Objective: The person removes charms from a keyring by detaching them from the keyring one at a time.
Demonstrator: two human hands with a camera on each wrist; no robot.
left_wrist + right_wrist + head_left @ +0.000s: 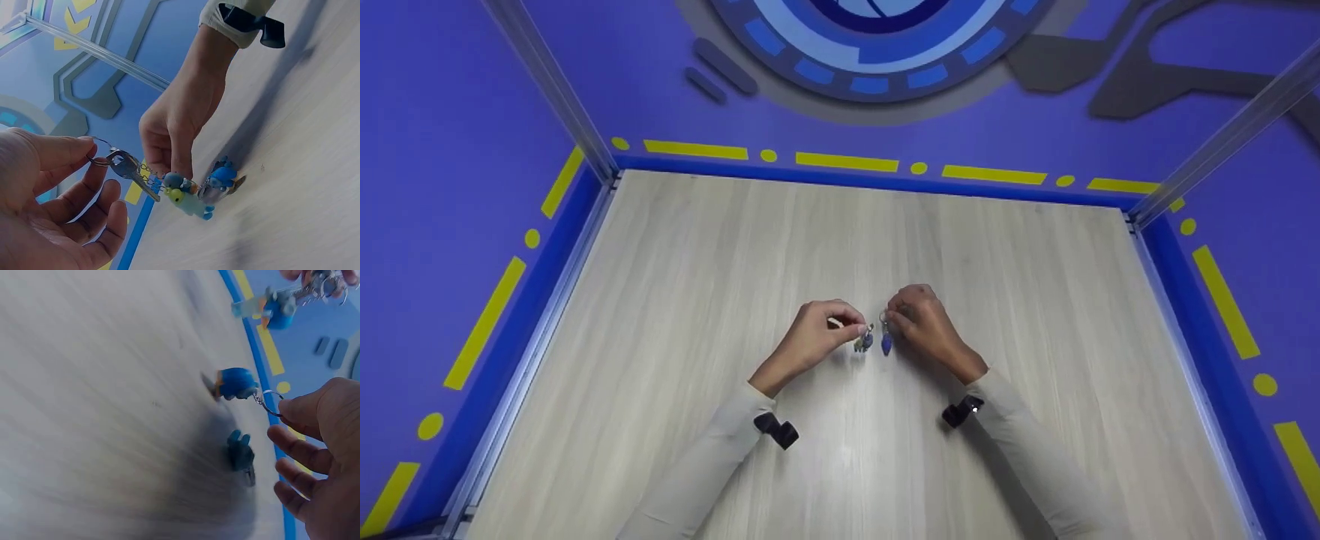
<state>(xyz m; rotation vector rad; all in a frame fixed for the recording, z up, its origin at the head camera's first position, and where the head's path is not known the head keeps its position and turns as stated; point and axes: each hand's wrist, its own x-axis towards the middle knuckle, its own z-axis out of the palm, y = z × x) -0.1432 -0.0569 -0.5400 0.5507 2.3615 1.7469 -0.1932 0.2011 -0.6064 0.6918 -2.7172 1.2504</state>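
Note:
My left hand (821,328) pinches a metal key ring (99,162) between thumb and forefinger. A silver key (127,167) hangs from that ring, along with small chains and figure charms, one of them pale with a yellow-green part (191,205). Close by on the right, my right hand (924,322) pinches another ring (272,404) between thumb and fingers. From it a blue figure charm (237,383) dangles on a short chain. A second blue figure with ear-like tips (241,453) shows lower in the right wrist view; whether it hangs or lies on the table, I cannot tell.
Both hands are above a light wood-grain table (720,247). Blue panels (442,112) with yellow markings enclose its back and sides, with metal rails (540,315) along the side edges. A black strap device (776,430) sits on each sleeved wrist.

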